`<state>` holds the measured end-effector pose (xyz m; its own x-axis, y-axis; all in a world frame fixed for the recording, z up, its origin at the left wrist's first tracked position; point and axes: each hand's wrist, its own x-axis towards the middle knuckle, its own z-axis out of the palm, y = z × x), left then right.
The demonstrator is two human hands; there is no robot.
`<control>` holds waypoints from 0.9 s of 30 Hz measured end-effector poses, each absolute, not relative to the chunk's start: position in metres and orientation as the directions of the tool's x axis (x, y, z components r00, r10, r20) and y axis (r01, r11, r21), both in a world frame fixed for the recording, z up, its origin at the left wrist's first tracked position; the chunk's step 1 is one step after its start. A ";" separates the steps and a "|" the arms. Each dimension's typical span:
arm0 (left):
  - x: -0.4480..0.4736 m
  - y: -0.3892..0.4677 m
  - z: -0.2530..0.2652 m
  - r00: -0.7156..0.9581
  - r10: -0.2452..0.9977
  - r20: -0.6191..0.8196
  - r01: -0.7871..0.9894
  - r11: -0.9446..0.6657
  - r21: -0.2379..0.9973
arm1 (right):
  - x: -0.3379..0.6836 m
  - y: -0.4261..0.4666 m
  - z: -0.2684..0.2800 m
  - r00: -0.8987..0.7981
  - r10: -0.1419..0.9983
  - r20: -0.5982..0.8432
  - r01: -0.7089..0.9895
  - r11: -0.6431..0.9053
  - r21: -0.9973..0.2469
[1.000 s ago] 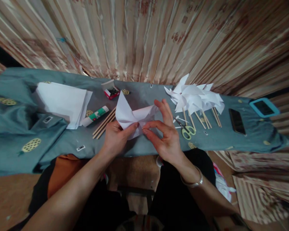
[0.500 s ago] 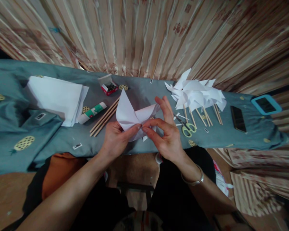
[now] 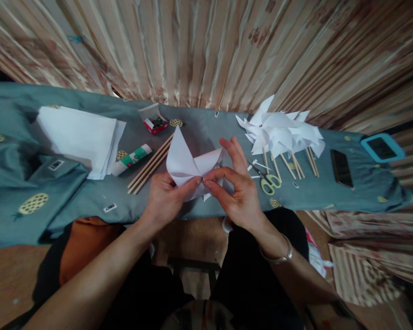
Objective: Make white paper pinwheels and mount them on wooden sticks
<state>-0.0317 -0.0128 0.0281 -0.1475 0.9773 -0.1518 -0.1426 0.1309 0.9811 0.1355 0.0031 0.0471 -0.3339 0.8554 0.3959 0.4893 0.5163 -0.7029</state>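
A white paper pinwheel (image 3: 183,160) with curled-in blades is held up over the table, in front of me. My left hand (image 3: 167,195) grips it from the left, its thumb pressing the folded tips at the centre. Beside that thumb, my right hand (image 3: 239,195) pinches a tiny pin-like thing between thumb and index finger, at the pinwheel's middle; its other fingers are raised. What exactly the pin looks like is too small to tell. Left of the pinwheel lie several wooden sticks (image 3: 147,169). Behind them stands an open red box (image 3: 155,124) of small dark pins.
White sheets (image 3: 77,137) and a glue stick (image 3: 134,159) lie at left on the teal cloth (image 3: 199,121). Scissors (image 3: 269,183), paper scraps and several finished pinwheels on sticks (image 3: 282,130) are at right, then a phone (image 3: 342,168) and a blue-framed device (image 3: 382,147). A curtain (image 3: 192,55) hangs behind.
Both hands keep the same hold on the pinwheel, with hardly any finger movement. The view has shifted very slightly.
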 end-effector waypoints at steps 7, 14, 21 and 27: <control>-0.032 -0.013 0.026 -0.168 0.981 -0.100 -0.060 0.092 0.994 | 0.137 0.003 0.047 -0.348 0.874 0.339 0.493 0.478 -0.727; -0.033 -0.012 0.019 -0.127 0.991 -0.034 -0.036 0.030 0.999 | 0.137 0.005 0.044 -0.339 0.889 0.308 0.485 0.445 -0.753; -0.033 -0.012 0.018 -0.131 0.991 -0.028 -0.012 0.026 1.000 | 0.133 0.004 0.044 -0.300 0.911 0.283 0.474 0.400 -0.785; -0.032 -0.011 0.019 -0.126 0.991 -0.040 -0.031 0.036 0.999 | 0.131 0.002 0.044 -0.258 0.919 0.298 0.454 0.388 -0.802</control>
